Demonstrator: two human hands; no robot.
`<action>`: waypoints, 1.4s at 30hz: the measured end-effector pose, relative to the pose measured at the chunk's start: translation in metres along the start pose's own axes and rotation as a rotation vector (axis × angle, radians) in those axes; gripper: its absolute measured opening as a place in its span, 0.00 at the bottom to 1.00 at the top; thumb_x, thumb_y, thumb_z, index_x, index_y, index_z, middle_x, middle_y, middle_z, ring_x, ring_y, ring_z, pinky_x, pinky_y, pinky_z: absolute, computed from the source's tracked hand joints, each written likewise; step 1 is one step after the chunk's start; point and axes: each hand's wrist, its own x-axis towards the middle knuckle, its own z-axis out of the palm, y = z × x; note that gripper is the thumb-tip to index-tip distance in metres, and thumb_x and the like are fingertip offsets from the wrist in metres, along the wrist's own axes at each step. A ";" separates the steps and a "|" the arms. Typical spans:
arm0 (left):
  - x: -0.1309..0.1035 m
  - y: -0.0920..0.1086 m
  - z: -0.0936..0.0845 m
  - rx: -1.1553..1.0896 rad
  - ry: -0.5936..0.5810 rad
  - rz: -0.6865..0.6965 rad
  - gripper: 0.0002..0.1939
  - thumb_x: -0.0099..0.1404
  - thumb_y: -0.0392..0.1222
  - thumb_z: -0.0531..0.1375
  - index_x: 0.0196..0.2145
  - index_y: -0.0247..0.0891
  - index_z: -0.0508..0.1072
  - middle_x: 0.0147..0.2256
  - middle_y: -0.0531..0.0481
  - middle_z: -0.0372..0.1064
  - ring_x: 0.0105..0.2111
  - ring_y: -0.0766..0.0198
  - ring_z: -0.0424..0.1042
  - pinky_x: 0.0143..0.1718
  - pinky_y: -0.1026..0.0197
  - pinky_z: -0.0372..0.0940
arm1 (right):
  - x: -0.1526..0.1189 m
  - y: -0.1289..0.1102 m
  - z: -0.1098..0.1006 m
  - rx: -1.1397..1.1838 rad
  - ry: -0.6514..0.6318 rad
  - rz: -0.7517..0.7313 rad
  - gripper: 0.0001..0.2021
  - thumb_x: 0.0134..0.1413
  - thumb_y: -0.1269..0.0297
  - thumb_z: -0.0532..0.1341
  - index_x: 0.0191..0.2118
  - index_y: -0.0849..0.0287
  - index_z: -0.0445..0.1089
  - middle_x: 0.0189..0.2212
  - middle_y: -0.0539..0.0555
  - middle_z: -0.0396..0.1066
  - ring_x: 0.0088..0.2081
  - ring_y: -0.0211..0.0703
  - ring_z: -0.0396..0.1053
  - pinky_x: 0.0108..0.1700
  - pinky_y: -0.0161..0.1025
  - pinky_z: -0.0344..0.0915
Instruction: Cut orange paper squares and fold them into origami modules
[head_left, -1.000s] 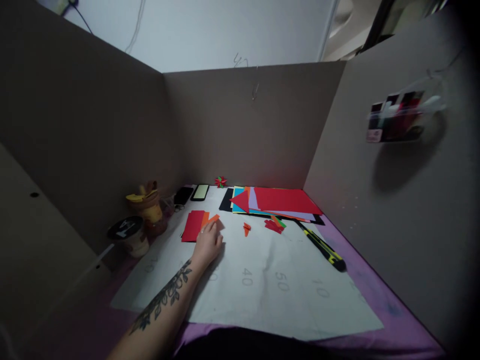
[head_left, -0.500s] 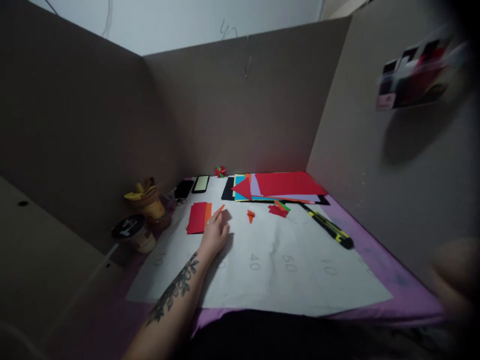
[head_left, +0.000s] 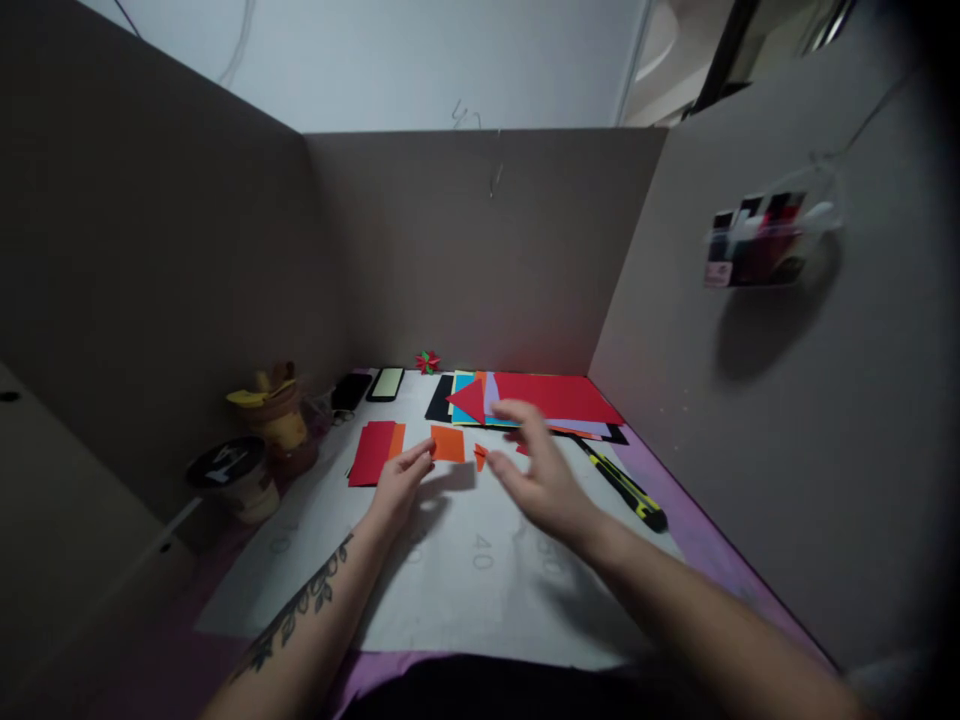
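My left hand (head_left: 403, 478) pinches the left edge of an orange paper piece (head_left: 448, 444), held above the white sheet with its shadow below. To the right, my right hand (head_left: 544, 480) hangs in the air with thumb and fingers apart and nothing between them. A small folded orange paper (head_left: 480, 457) lies on the sheet between the hands. Left of my left hand rests a stack of red and orange paper pieces (head_left: 373, 455). Red scraps (head_left: 523, 449) are partly hidden behind my right hand.
Coloured paper sheets (head_left: 555, 397) lie at the back, near a red and green paper flower (head_left: 427, 362). A black and yellow box cutter (head_left: 626, 488) lies right. Two phones (head_left: 385, 384), a pot (head_left: 279, 425) and a lidded cup (head_left: 236, 475) stand or lie left. Grey panels (head_left: 472, 250) enclose the table.
My left hand has lifted an orange paper piece from beside the stack. My right hand has come in from the right edge towards the middle. The camera view has shifted.
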 end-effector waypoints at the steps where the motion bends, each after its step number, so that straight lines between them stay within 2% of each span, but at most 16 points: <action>1: 0.001 -0.001 0.000 -0.060 0.006 -0.030 0.26 0.51 0.52 0.64 0.45 0.34 0.75 0.49 0.38 0.70 0.48 0.51 0.69 0.51 0.46 0.62 | 0.005 0.009 0.012 0.045 -0.014 0.089 0.21 0.53 0.64 0.60 0.53 0.53 0.60 0.52 0.58 0.60 0.52 0.48 0.62 0.50 0.48 0.64; 4: 0.003 -0.003 -0.001 -0.116 -0.021 -0.085 0.26 0.49 0.53 0.65 0.42 0.33 0.76 0.49 0.38 0.69 0.45 0.52 0.71 0.48 0.47 0.65 | 0.012 0.045 0.049 0.299 -0.030 0.479 0.24 0.47 0.63 0.61 0.52 0.52 0.58 0.49 0.58 0.61 0.45 0.47 0.67 0.44 0.47 0.67; 6: 0.003 -0.004 -0.001 -0.077 -0.077 -0.102 0.25 0.50 0.53 0.65 0.42 0.33 0.75 0.48 0.38 0.70 0.45 0.53 0.71 0.47 0.49 0.66 | 0.011 0.066 0.065 0.493 -0.017 0.574 0.26 0.47 0.61 0.60 0.53 0.53 0.55 0.42 0.56 0.65 0.39 0.43 0.69 0.40 0.43 0.68; 9: 0.003 -0.006 0.000 0.004 -0.182 -0.120 0.23 0.53 0.50 0.63 0.45 0.36 0.72 0.47 0.40 0.70 0.44 0.55 0.71 0.42 0.53 0.68 | 0.004 0.082 0.070 0.577 -0.028 0.489 0.30 0.45 0.65 0.59 0.56 0.54 0.51 0.30 0.49 0.66 0.29 0.38 0.67 0.33 0.38 0.66; 13: 0.002 -0.011 0.005 0.070 -0.176 -0.109 0.25 0.53 0.45 0.63 0.49 0.40 0.64 0.45 0.44 0.68 0.36 0.63 0.72 0.32 0.61 0.68 | -0.006 0.085 0.061 0.356 -0.109 0.369 0.30 0.43 0.70 0.57 0.57 0.55 0.55 0.24 0.44 0.63 0.24 0.35 0.62 0.31 0.35 0.63; 15: 0.001 -0.012 0.008 0.113 -0.188 -0.088 0.24 0.52 0.41 0.63 0.46 0.38 0.64 0.38 0.47 0.70 0.31 0.66 0.71 0.29 0.64 0.66 | -0.009 0.085 0.058 0.276 -0.171 0.311 0.31 0.44 0.71 0.57 0.58 0.55 0.56 0.25 0.45 0.64 0.25 0.35 0.62 0.33 0.35 0.63; 18: 0.001 -0.011 0.009 0.163 -0.188 -0.041 0.17 0.49 0.37 0.63 0.39 0.35 0.69 0.29 0.50 0.69 0.29 0.67 0.69 0.29 0.66 0.63 | -0.010 0.088 0.056 0.258 -0.185 0.235 0.26 0.47 0.73 0.53 0.55 0.55 0.61 0.35 0.51 0.70 0.33 0.38 0.67 0.39 0.38 0.65; 22: 0.003 -0.009 0.006 0.150 -0.109 -0.028 0.13 0.47 0.36 0.63 0.34 0.33 0.71 0.30 0.49 0.70 0.30 0.65 0.69 0.30 0.65 0.63 | -0.008 0.096 0.052 0.240 -0.263 0.098 0.23 0.41 0.79 0.48 0.41 0.57 0.72 0.41 0.53 0.71 0.43 0.41 0.68 0.46 0.41 0.64; 25: 0.006 -0.009 0.003 0.136 -0.102 -0.050 0.13 0.49 0.37 0.62 0.34 0.33 0.71 0.30 0.48 0.70 0.29 0.65 0.69 0.29 0.65 0.63 | -0.008 0.100 0.050 0.221 -0.307 0.027 0.23 0.37 0.79 0.49 0.37 0.56 0.74 0.42 0.53 0.71 0.46 0.42 0.67 0.48 0.42 0.64; 28: 0.006 -0.011 0.002 0.133 -0.112 -0.059 0.13 0.49 0.38 0.62 0.35 0.33 0.71 0.29 0.49 0.69 0.28 0.65 0.69 0.28 0.66 0.63 | -0.008 0.100 0.050 0.225 -0.318 0.029 0.21 0.38 0.79 0.52 0.36 0.56 0.75 0.42 0.54 0.70 0.45 0.43 0.67 0.46 0.41 0.65; 32: 0.005 -0.011 0.004 0.153 -0.113 -0.060 0.13 0.49 0.38 0.62 0.35 0.34 0.71 0.28 0.50 0.69 0.28 0.65 0.69 0.28 0.65 0.63 | -0.007 0.097 0.050 0.227 -0.298 0.048 0.12 0.43 0.74 0.57 0.33 0.57 0.75 0.38 0.54 0.71 0.42 0.42 0.68 0.47 0.41 0.64; 37: 0.002 -0.007 0.008 0.248 -0.109 -0.006 0.10 0.49 0.38 0.60 0.32 0.35 0.71 0.27 0.51 0.70 0.26 0.66 0.68 0.28 0.65 0.62 | -0.007 0.093 0.052 0.334 -0.192 0.240 0.07 0.47 0.64 0.60 0.31 0.59 0.75 0.32 0.53 0.72 0.36 0.42 0.69 0.41 0.40 0.64; 42: -0.001 -0.004 0.010 0.279 -0.141 0.060 0.06 0.50 0.36 0.58 0.28 0.35 0.71 0.27 0.51 0.70 0.27 0.66 0.68 0.29 0.65 0.62 | -0.009 0.087 0.057 0.542 -0.107 0.421 0.07 0.41 0.61 0.64 0.26 0.60 0.72 0.27 0.51 0.72 0.31 0.40 0.67 0.38 0.38 0.62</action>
